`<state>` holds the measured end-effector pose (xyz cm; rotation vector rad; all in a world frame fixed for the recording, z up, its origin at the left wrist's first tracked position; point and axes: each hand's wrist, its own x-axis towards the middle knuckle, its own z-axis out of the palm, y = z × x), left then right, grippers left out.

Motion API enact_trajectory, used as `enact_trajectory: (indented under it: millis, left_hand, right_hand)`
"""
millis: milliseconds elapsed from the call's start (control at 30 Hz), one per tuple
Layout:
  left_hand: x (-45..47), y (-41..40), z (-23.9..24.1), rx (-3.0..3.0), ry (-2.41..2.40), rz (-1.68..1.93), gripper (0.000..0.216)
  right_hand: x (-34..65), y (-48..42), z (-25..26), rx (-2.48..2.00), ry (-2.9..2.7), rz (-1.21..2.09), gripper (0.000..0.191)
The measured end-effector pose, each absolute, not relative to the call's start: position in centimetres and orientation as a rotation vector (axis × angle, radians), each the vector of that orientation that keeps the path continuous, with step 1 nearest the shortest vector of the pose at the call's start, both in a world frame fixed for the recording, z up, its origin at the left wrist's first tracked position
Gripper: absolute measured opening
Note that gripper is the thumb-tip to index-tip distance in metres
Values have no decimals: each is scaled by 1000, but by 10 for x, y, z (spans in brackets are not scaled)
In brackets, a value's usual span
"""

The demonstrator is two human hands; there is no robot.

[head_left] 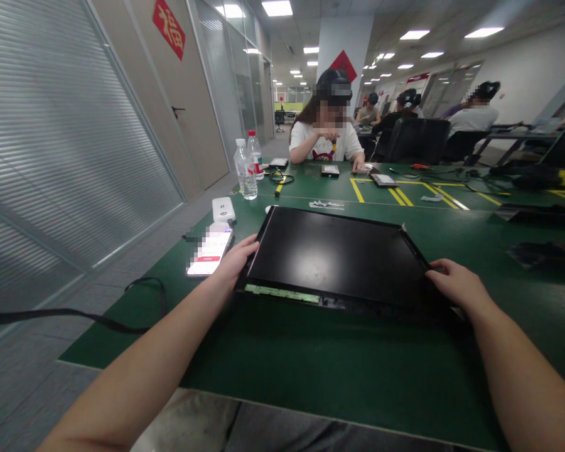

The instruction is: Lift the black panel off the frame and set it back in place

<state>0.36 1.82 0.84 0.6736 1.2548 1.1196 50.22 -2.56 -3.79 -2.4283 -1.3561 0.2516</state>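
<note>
A flat black display panel [339, 254] lies on the green table mat [311, 364], with a thin green circuit strip [282, 293] showing along its near edge. My left hand [235, 260] grips the panel's near left corner. My right hand [454, 285] grips its near right corner, fingers curled over the edge. Both forearms reach in from the bottom of the view.
A phone [210, 251] with a lit screen and a white power bank [223, 209] lie left of the panel. Two water bottles [245, 169] stand behind. A black cable [98, 317] trails off the left edge. A person [327, 135] sits across the table; others work further back.
</note>
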Motion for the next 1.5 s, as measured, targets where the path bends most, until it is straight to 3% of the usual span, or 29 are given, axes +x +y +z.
enact_trajectory:
  millis: [133,500,700,933,1167,1400,1500]
  left_hand:
    - [2,21,4,667,1222,1103,65]
    - [5,14,11,725,1292,1084,101]
    - [6,11,15,740,1232,1094,87]
    - [6,10,13,798,1180,1057,45]
    - [3,12,16,765,1182,1070,49]
    - [2,17,7,777,1234,1117,30]
    - [1,14,2,976,1269,1064,42]
  right_hand:
    - [499,-27,-35,-2445,-1339,278,30]
    - [495,-28,-30,-2466,-1344,290,26]
    - [492,-30,-28,-2455,-1349,296,28]
    - [495,-27,-34,-2471,-1373,268,34]
    - [500,-25,-44,-2362,-1365,216,26]
    - [491,-25,-43,-2364,-1304,247,25]
    - [489,-26,-40,-2375,-1278,287,27]
